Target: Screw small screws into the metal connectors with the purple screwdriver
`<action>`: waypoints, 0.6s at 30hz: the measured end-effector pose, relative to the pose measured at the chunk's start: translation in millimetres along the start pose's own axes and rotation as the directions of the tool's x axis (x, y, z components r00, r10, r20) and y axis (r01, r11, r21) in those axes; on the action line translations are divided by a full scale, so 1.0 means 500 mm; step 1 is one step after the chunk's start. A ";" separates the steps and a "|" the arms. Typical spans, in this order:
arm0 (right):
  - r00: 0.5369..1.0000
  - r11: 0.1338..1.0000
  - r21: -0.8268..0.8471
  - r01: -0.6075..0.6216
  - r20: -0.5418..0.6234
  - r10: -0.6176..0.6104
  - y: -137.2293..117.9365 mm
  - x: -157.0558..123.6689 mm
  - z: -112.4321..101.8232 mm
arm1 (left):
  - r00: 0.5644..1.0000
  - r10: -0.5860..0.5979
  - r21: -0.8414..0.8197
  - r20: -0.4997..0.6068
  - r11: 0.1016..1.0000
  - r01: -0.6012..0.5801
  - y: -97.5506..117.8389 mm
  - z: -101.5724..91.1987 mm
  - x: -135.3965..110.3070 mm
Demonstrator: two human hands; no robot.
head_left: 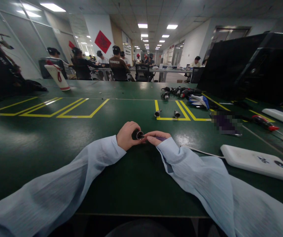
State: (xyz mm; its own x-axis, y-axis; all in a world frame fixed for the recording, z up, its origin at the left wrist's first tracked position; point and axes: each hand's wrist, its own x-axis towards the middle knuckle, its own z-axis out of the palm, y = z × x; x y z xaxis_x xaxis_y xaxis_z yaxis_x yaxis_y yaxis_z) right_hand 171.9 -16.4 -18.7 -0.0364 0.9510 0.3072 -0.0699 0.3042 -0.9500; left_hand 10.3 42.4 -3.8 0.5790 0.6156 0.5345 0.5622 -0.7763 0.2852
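Left hand (pixel 128 135) curled round a metal-rimmed cylinder (pixel 137 135), right hand (pixel 159 135) pinching at its mouth

The right hand grips a slender purplish thing (pixel 160 139), mostly hidden; whether it goes inside the cylinder I cannot tell; beyond the cylinder and to its right sit two small metal fittings (pixel 157 113) by yellow tape (pixel 186 114), farther past it on that side a pile of dark parts (pixel 181 92), and far off to its left a white-and-red cup (pixel 59 78)
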 end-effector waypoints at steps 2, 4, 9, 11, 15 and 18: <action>1.000 0.999 -0.037 -0.001 -0.003 0.000 -0.006 -0.001 0.001 | 0.998 -0.041 -0.030 0.050 0.999 0.042 0.001 0.002 0.001; 1.000 0.996 -0.084 0.008 -0.011 -0.009 -0.009 -0.001 -0.001 | 0.990 -0.093 -0.066 0.101 0.993 0.100 0.001 0.006 0.000; 0.997 0.981 -0.181 0.070 -0.006 -0.072 -0.006 0.004 -0.015 | 0.966 -0.161 -0.092 0.202 0.979 0.183 0.000 0.009 -0.002; 0.992 0.966 -0.229 0.123 0.021 -0.121 -0.005 0.004 -0.019 | 0.968 -0.154 -0.096 0.199 0.980 0.175 -0.001 0.008 -0.002; 0.981 0.940 -0.283 0.192 0.054 -0.184 -0.006 -0.002 -0.017 | 0.988 -0.097 -0.088 0.124 0.990 0.108 -0.003 0.005 -0.004; 0.971 0.908 -0.343 0.239 0.064 -0.231 -0.012 -0.010 -0.011 | 0.993 -0.037 -0.088 0.110 0.995 0.046 -0.004 0.003 -0.006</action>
State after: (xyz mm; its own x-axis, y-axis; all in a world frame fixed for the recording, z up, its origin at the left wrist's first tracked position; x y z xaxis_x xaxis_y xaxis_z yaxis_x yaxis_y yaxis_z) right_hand 177.8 -22.6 -14.9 -0.0830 0.8491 0.5216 0.2697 0.5230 -0.8085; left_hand 8.3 42.2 -7.1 0.6196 0.6548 0.4328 0.5342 -0.7558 0.3788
